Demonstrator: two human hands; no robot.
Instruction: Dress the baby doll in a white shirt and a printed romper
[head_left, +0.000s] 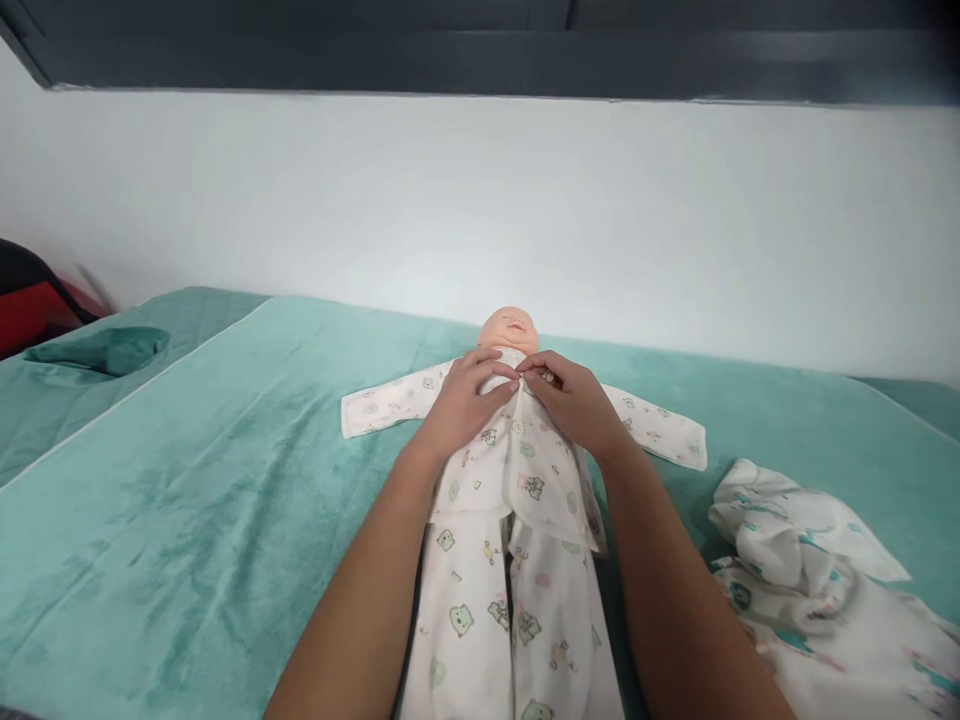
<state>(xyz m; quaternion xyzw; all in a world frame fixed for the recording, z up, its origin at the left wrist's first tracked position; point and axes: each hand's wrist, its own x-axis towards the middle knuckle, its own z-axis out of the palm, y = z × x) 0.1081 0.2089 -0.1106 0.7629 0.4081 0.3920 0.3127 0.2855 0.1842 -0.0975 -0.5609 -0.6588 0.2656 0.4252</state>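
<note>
A baby doll point(508, 328) lies on its back on the bed, its head toward the wall. It wears a white printed shirt point(480, 475) with long sleeves spread to both sides, and matching white trousers point(465, 620). My left hand point(474, 392) and my right hand point(564, 392) meet at the shirt's front opening, just below the doll's neck. Fingertips of both hands pinch the two fabric edges close together. Any fastener between them is too small to make out. Below my hands the front edges hang apart toward the hem.
Crumpled white printed cloth point(817, 590) lies at the right. A green plush cover point(187, 480) spreads over the bed, with a folded green bump point(97, 350) and a red and black object point(34, 305) at the far left. The white wall point(480, 200) stands behind, under a dark overhang point(480, 60).
</note>
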